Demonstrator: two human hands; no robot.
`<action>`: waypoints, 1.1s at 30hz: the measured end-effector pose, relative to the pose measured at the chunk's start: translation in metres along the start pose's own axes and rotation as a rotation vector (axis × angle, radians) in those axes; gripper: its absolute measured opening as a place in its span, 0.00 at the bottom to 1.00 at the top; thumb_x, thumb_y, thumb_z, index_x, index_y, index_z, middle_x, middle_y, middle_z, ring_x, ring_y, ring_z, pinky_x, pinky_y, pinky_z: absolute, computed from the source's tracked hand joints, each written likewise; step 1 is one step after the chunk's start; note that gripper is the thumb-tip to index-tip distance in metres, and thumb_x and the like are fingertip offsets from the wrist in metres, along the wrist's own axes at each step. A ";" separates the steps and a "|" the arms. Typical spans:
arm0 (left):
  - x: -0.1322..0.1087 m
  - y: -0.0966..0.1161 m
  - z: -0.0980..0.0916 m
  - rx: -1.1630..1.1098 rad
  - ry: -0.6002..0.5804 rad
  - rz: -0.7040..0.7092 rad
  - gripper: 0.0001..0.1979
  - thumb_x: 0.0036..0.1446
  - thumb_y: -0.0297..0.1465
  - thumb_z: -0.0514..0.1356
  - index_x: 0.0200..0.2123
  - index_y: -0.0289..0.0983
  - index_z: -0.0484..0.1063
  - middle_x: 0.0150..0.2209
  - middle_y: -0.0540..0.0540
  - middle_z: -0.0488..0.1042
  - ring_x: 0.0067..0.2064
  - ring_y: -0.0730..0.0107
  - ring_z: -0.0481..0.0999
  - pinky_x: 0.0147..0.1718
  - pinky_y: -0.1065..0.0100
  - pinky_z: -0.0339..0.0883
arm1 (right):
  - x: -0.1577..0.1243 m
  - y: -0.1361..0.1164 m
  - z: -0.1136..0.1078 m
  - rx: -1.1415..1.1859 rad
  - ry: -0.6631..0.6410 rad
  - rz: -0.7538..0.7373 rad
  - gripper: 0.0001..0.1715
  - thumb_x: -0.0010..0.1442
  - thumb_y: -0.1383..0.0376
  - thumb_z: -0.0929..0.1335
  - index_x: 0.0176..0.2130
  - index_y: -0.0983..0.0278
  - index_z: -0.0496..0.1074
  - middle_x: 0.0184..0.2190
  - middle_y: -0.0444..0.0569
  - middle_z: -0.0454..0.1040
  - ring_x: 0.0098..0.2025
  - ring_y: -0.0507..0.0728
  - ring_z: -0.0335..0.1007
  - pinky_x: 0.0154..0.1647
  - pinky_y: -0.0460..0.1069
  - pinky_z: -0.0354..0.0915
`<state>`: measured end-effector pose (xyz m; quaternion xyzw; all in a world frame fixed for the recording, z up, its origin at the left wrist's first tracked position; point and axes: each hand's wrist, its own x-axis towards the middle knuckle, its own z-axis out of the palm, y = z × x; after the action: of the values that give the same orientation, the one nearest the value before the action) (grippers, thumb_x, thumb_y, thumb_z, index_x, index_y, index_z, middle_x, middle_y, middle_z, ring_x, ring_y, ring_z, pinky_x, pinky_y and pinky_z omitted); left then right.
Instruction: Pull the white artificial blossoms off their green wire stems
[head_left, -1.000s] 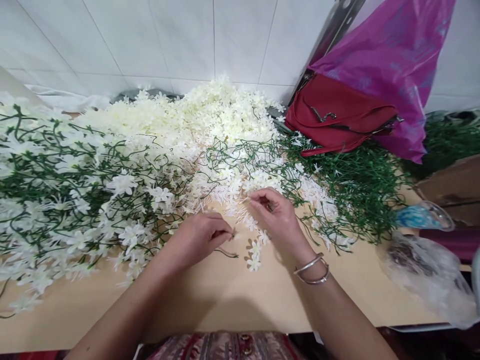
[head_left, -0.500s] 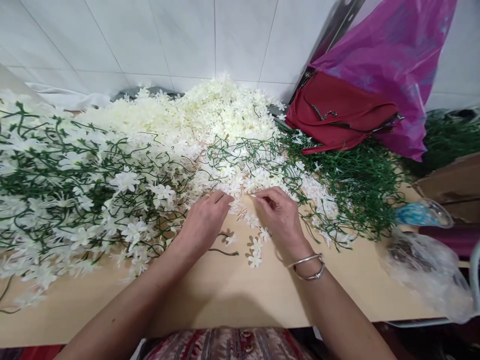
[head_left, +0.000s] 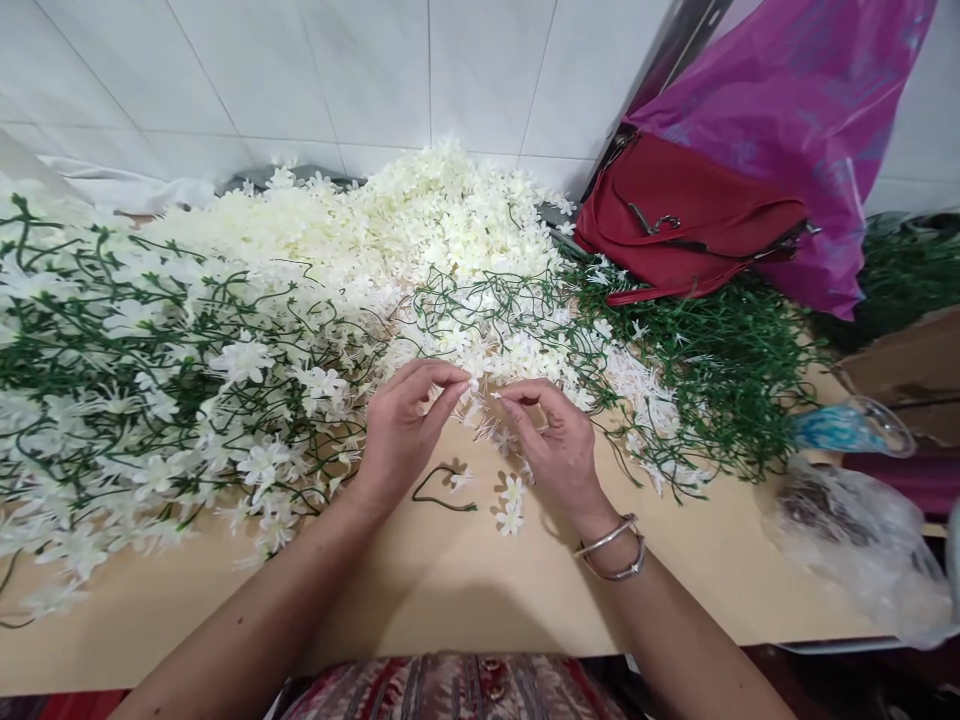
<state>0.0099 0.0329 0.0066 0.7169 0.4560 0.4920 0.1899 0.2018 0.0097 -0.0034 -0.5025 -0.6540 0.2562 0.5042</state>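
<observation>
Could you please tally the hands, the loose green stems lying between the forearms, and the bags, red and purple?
Left hand and right hand: 2
Loose green stem: 1
Red handbag: 1
Purple bag: 1
Total: 5

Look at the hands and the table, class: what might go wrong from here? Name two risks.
The left hand pinches a small white piece, which could slip and be lost among the white flowers.

The loose green stem, lying bent near that hand, might get brushed aside.
</observation>
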 end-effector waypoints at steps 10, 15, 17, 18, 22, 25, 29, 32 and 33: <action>-0.014 -0.005 0.017 -0.414 -0.138 -0.286 0.07 0.65 0.34 0.66 0.44 0.39 0.82 0.40 0.46 0.82 0.41 0.67 0.79 0.44 0.67 0.72 | -0.001 -0.010 0.005 0.005 0.004 -0.040 0.07 0.68 0.69 0.70 0.38 0.57 0.75 0.37 0.47 0.80 0.42 0.59 0.76 0.47 0.55 0.70; -0.016 -0.001 0.019 -0.440 -0.149 -0.339 0.08 0.66 0.35 0.65 0.44 0.38 0.82 0.41 0.45 0.84 0.41 0.65 0.82 0.44 0.66 0.75 | -0.004 -0.013 0.009 0.089 0.004 0.047 0.04 0.67 0.67 0.71 0.40 0.57 0.75 0.37 0.47 0.80 0.41 0.58 0.76 0.48 0.54 0.70; -0.017 0.000 0.018 -0.428 -0.140 -0.328 0.09 0.66 0.35 0.65 0.46 0.39 0.81 0.42 0.44 0.84 0.43 0.64 0.83 0.45 0.65 0.76 | -0.005 -0.012 0.010 0.146 0.032 0.106 0.09 0.66 0.67 0.72 0.47 0.56 0.75 0.36 0.45 0.78 0.40 0.57 0.75 0.49 0.54 0.70; -0.018 0.001 0.018 -0.404 -0.131 -0.310 0.09 0.66 0.35 0.66 0.47 0.39 0.80 0.43 0.44 0.84 0.44 0.64 0.84 0.46 0.65 0.76 | -0.006 -0.011 0.010 0.173 0.036 0.131 0.14 0.66 0.67 0.72 0.51 0.56 0.74 0.35 0.44 0.77 0.39 0.57 0.74 0.49 0.54 0.69; -0.021 0.005 0.016 -0.276 -0.131 -0.247 0.14 0.66 0.33 0.65 0.54 0.41 0.74 0.43 0.45 0.86 0.45 0.64 0.85 0.48 0.65 0.75 | -0.004 -0.009 0.007 0.179 -0.037 0.160 0.16 0.66 0.67 0.71 0.53 0.56 0.77 0.33 0.43 0.74 0.37 0.57 0.71 0.46 0.53 0.68; -0.023 0.008 0.016 -0.256 -0.142 -0.282 0.16 0.67 0.34 0.65 0.56 0.42 0.70 0.44 0.46 0.87 0.45 0.63 0.86 0.46 0.65 0.75 | -0.003 -0.008 0.006 0.158 -0.049 0.142 0.09 0.65 0.68 0.71 0.43 0.56 0.81 0.35 0.45 0.76 0.38 0.57 0.70 0.44 0.53 0.68; -0.023 0.010 0.017 -0.260 -0.137 -0.332 0.17 0.66 0.35 0.66 0.56 0.43 0.69 0.44 0.47 0.87 0.46 0.64 0.87 0.46 0.66 0.74 | -0.003 -0.007 0.006 0.230 -0.014 0.124 0.07 0.66 0.68 0.72 0.39 0.56 0.81 0.35 0.45 0.76 0.39 0.57 0.71 0.44 0.53 0.67; -0.023 0.012 0.018 -0.268 -0.133 -0.342 0.14 0.66 0.35 0.66 0.53 0.43 0.71 0.42 0.47 0.87 0.43 0.64 0.87 0.45 0.66 0.75 | -0.003 -0.005 0.006 0.242 0.013 0.106 0.06 0.65 0.68 0.73 0.38 0.56 0.81 0.35 0.46 0.75 0.41 0.58 0.72 0.46 0.54 0.68; -0.023 0.012 0.018 -0.270 -0.136 -0.339 0.12 0.67 0.35 0.66 0.52 0.42 0.72 0.41 0.47 0.87 0.43 0.63 0.87 0.44 0.65 0.75 | -0.002 -0.005 0.006 0.238 0.023 0.101 0.06 0.65 0.68 0.73 0.37 0.56 0.81 0.36 0.46 0.75 0.42 0.58 0.72 0.47 0.54 0.68</action>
<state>0.0287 0.0107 -0.0048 0.6294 0.4861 0.4600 0.3948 0.1940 0.0067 -0.0022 -0.4743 -0.5871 0.3513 0.5541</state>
